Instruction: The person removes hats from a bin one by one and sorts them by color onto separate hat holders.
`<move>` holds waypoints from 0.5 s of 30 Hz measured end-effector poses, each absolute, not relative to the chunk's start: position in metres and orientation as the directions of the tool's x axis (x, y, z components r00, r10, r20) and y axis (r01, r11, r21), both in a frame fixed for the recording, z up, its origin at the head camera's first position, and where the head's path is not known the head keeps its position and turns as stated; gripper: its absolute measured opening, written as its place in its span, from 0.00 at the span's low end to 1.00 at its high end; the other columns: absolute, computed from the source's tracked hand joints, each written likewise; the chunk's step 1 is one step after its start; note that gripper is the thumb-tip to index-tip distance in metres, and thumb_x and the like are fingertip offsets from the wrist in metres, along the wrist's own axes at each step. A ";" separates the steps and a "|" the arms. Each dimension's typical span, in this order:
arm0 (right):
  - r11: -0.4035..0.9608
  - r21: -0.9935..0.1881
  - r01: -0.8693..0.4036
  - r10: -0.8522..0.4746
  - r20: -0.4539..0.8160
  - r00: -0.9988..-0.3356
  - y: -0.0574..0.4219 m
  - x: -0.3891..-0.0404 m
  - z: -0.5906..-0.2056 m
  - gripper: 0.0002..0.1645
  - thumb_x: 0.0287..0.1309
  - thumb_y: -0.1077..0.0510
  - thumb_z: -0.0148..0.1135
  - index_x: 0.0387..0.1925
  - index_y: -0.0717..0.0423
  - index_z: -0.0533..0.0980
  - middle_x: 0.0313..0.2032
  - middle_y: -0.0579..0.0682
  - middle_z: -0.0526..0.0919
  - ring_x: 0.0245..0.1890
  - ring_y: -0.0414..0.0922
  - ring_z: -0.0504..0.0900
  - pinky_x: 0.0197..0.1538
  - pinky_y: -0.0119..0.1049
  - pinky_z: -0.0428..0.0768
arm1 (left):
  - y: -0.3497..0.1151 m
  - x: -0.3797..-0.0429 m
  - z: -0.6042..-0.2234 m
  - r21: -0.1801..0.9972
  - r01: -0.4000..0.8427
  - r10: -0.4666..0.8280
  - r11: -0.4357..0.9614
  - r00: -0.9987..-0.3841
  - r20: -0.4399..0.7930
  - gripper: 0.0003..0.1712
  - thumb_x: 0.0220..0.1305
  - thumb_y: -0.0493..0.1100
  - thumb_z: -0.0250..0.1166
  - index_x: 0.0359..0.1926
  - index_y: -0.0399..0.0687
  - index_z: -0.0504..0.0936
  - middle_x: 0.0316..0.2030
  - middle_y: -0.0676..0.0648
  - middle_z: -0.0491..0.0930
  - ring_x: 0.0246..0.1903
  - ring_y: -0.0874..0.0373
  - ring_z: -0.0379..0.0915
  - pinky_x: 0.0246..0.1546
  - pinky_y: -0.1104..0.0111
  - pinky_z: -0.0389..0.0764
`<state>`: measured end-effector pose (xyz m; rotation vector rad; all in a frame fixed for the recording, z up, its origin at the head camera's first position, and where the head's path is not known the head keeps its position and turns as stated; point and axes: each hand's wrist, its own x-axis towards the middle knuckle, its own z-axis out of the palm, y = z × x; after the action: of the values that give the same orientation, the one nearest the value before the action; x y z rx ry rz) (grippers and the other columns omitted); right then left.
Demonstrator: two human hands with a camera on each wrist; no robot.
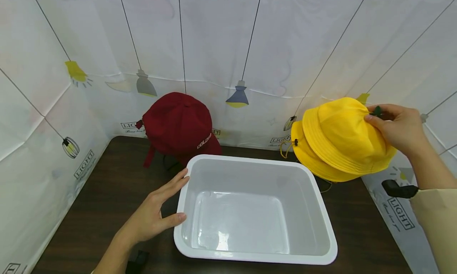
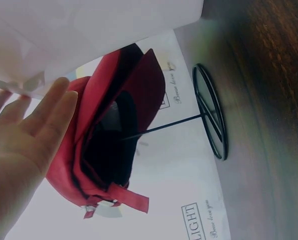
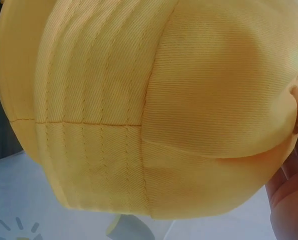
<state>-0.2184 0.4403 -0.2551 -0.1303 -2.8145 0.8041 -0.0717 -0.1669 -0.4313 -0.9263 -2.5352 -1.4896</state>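
Observation:
A yellow bucket hat (image 1: pixel 342 131) with a green tip on its crown is at the right, and my right hand (image 1: pixel 401 125) pinches the crown's top beside that tip. Under it shows a second yellow brim (image 1: pixel 310 159) with a cord. The right wrist view has the yellow fabric (image 3: pixel 199 85) filling most of it, fingers at the right edge. With straight fingers, my left hand (image 1: pixel 157 210) touches the left rim of a white plastic basin (image 1: pixel 255 258). Just behind that hand is a red baseball cap (image 1: pixel 178 123), seen from below in the left wrist view.
The cap sits on a thin black stand with a round wire base (image 2: pixel 211 112). Everything stands on a dark wooden table (image 1: pixel 89 210). A white cloth (image 1: pixel 221 36) printed with lamps hangs behind and along the sides.

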 end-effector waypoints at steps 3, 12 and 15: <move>0.857 -0.515 0.005 0.127 0.201 -0.971 0.439 -0.218 -0.254 0.36 0.73 0.39 0.60 0.67 0.62 0.76 0.48 0.52 0.79 0.37 0.30 0.72 0.31 0.18 0.76 | -0.167 -0.071 -0.431 0.773 0.523 0.465 0.361 -0.819 0.336 0.47 0.64 0.44 0.73 0.81 0.50 0.63 0.82 0.50 0.53 0.78 0.50 0.57 0.64 0.38 0.71; 0.891 -0.454 -0.028 0.116 0.286 -0.951 0.432 -0.210 -0.246 0.34 0.75 0.43 0.59 0.69 0.63 0.73 0.58 0.63 0.77 0.50 0.42 0.74 0.32 0.13 0.67 | -0.171 -0.070 -0.428 0.757 0.529 0.468 0.385 -0.818 0.334 0.46 0.64 0.43 0.73 0.80 0.49 0.64 0.82 0.50 0.54 0.77 0.49 0.58 0.62 0.35 0.72; 0.900 -0.433 -0.047 0.102 0.316 -0.943 0.431 -0.207 -0.242 0.35 0.76 0.44 0.58 0.73 0.61 0.70 0.65 0.65 0.75 0.53 0.47 0.74 0.36 0.12 0.66 | -0.173 -0.071 -0.424 0.755 0.526 0.466 0.392 -0.821 0.329 0.47 0.64 0.44 0.74 0.80 0.51 0.64 0.82 0.50 0.54 0.77 0.47 0.58 0.62 0.36 0.72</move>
<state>-0.2073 0.4314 -0.2417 -0.0406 -2.7311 0.6338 -0.0713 -0.1727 -0.4240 -0.9157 -2.5671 -1.4293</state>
